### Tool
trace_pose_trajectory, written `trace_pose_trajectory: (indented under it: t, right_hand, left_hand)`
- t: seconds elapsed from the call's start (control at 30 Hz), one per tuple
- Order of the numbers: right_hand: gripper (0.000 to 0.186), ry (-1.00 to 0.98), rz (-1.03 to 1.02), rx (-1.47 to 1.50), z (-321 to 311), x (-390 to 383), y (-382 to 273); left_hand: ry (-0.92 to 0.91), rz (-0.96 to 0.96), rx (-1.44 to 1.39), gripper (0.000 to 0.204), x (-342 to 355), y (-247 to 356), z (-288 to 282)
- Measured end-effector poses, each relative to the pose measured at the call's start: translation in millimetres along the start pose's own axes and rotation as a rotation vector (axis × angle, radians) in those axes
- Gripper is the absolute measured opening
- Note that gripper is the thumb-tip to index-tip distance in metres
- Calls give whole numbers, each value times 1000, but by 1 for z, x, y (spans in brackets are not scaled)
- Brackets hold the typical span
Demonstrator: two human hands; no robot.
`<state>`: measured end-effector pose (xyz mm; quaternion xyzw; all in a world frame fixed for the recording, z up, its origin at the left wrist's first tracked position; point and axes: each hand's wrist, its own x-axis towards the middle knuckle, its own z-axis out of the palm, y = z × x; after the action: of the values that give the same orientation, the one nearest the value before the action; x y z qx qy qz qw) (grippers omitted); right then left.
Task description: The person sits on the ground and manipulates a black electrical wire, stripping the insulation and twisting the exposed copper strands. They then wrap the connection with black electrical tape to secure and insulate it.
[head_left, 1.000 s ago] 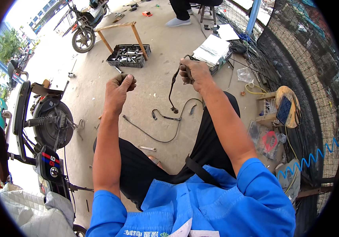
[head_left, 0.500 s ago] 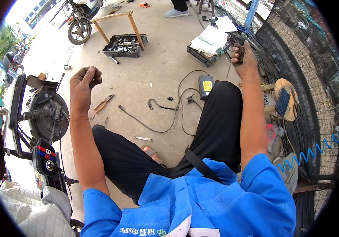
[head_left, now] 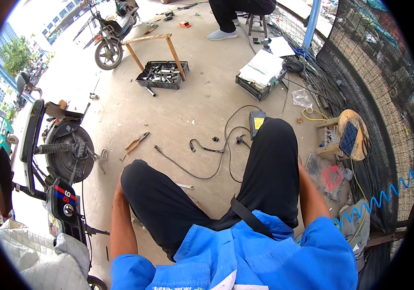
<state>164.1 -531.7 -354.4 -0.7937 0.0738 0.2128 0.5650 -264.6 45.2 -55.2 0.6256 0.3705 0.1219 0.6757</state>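
Note:
Both my arms reach down along the outer sides of my bent legs, and neither hand shows. My left forearm (head_left: 123,229) goes behind my left knee; my right forearm (head_left: 311,195) passes behind my right thigh. What the hands touch or hold is hidden. On the concrete near my left knee lie orange-handled pliers (head_left: 137,142). A wrench (head_left: 185,186) shows between my legs. Beyond my right knee, a black charger (head_left: 256,123) with a yellow label lies beside looped black cable (head_left: 207,177) with plugs.
At left stands a partly stripped electric scooter with an exposed wheel (head_left: 69,152). Ahead are a black tool crate (head_left: 161,77) and a crate of papers (head_left: 260,70). A wooden stool (head_left: 352,130) stands at right by the mesh fence. A person's shoe (head_left: 221,35) is far ahead.
Both hands, raised with curled fingers before, have dropped down beside my legs and out of sight. My view has shifted, showing more of the seated person ahead.

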Motion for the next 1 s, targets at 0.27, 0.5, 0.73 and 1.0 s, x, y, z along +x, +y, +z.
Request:
trace_pose_trajectory:
  t: [0.27, 0.5, 0.73, 1.0]
  right_hand:
    - [37, 34, -463, -869, -4, 10, 45]
    - [38, -112, -79, -545, 1, -68, 5]
    - [39, -263, 286, 30, 12, -157, -47]
    - [41, -465, 439, 436, 46, -214, -120]
  left_hand:
    - [17, -328, -148, 24, -55, -106, 20]
    - [47, -490, -284, 27, -93, -153, 30]
    - [49, -562, -429, 31, -113, -172, 38]
    - [6, -496, -760, 34, -133, -149, 25]
